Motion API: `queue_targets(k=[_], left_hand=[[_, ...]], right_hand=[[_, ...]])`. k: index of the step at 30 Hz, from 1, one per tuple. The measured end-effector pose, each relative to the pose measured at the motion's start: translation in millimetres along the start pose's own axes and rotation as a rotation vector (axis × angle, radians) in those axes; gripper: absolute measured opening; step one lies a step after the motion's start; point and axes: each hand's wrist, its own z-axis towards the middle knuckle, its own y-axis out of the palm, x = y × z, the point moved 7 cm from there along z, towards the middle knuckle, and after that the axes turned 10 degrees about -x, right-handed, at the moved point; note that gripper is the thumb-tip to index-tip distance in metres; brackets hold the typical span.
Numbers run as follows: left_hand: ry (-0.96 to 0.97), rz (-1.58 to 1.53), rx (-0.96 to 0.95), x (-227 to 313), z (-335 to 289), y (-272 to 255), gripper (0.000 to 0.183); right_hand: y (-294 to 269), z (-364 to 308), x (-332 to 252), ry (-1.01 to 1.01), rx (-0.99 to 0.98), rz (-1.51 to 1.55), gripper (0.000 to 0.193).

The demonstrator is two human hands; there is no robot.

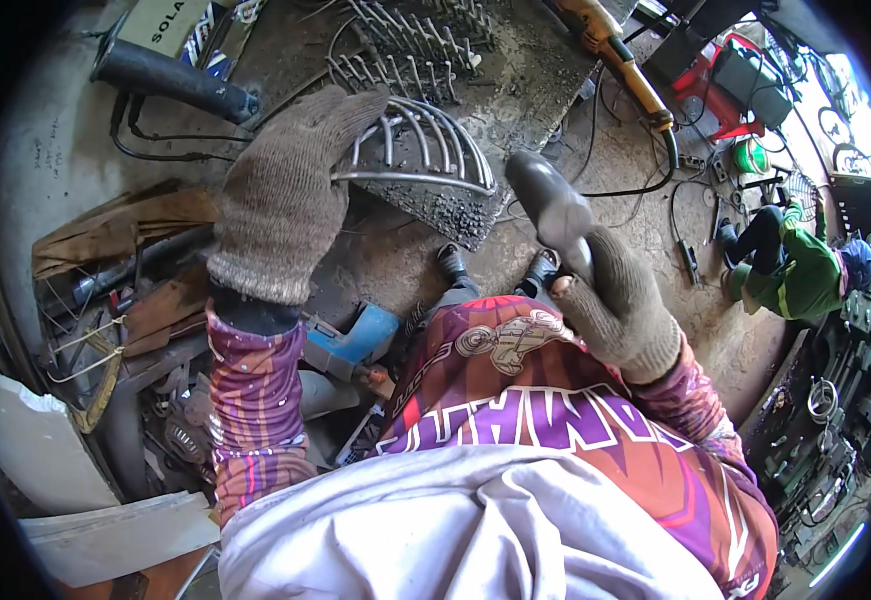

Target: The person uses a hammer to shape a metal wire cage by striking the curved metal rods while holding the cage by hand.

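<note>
Head view: your brown-gloved left hand [290,175] clamping curved silver-metal grille [420,181], likely steadying; right hand [627,305] gripping grey round-headed metal hammer [555,205].

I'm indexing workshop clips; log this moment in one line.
Left hand: holds curved metal grille | Right hand: grips hammer | Nearby: gritty worktable

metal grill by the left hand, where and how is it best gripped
Probably by its left end, coming from the left, as the left hand does. The metal grill has slim bars that fingers can close around, and the hammer in the right hand is off its opposite end, so a grip there would likely be more exposed.
</note>
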Motion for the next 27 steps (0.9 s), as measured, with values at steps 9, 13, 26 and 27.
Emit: queue_targets(k=[9,13,26,27], left_hand=[[-0.115,0.270,-0.178,38.5,54.2,-21.8,0.040],[-0.022,0.398,-0.243,26.4,98.2,-11.3,0.036],[0.098,0.500,-0.352,21.4,130.3,1.9,0.032],[0.096,0.499,-0.353,22.1,129.5,1.5,0.032]], right_hand=[[26.3,-5.4,14.1,-0.038,0.066,-0.369,0.044],[27.1,9.3,14.6,0.104,0.148,-0.390,0.041],[7.0,45.6,31.7,0.222,0.309,-0.524,0.030],[8.9,46.0,32.6,0.251,0.302,-0.525,0.030]])
